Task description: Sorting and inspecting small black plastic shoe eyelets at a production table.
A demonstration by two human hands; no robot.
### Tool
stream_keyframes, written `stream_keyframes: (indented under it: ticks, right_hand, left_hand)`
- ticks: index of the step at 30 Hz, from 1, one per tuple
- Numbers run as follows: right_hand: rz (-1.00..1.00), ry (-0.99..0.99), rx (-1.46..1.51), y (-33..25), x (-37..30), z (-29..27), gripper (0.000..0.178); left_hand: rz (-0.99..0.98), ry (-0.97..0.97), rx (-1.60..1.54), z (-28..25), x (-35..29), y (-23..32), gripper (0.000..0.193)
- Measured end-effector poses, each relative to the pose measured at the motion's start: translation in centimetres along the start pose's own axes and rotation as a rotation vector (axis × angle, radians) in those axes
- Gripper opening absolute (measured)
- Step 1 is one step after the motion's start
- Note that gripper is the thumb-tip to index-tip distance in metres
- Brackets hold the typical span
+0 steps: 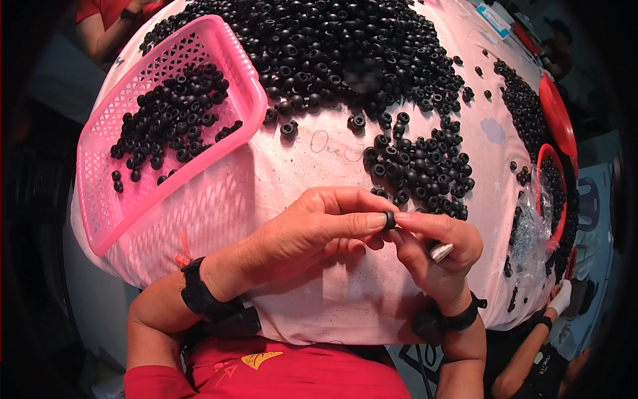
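Observation:
My left hand (309, 226) pinches a small black round part (389, 220) between thumb and fingertips, over the near middle of the table. From the other side, the closed fingers of my right hand (442, 243) meet the same part. A tool with a pale, silvery end (440, 252) pokes out of my right fist; its rest is hidden, so its kind is unclear. Just beyond my hands lies a small heap of similar black parts (422, 163), round with a hole. A far larger pile (332, 53) of them spreads behind it.
At left, a pink plastic basket (258, 110) holds many black parts. A pale printed cloth (299, 149) covers the table. On the right are red basins (558, 120), a clear plastic bag (530, 229) and more parts. Other people sit around, one with a white-gloved hand (561, 297).

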State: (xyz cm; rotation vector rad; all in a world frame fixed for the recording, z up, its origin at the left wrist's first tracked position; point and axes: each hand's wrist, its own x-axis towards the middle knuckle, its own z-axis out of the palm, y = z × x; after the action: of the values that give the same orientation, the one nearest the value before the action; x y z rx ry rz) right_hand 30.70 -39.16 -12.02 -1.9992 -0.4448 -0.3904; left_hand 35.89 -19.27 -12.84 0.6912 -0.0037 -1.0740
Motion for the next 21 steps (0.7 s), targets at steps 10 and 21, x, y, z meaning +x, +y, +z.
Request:
stream_keyframes:
  ticks: [10,21]
  right_hand:
    - [0.002,0.005,-0.161,-1.6,0.0,0.2,0.018]
    - [0.301,-0.159,-0.076,-0.6,0.3,-0.1,0.041]
  left_hand:
    - [0.029,0.081,-0.081,0.2,0.0,-0.3,0.026]
    - [0.018,-0.067,-0.019,-0.3,0.0,-0.6,0.034]
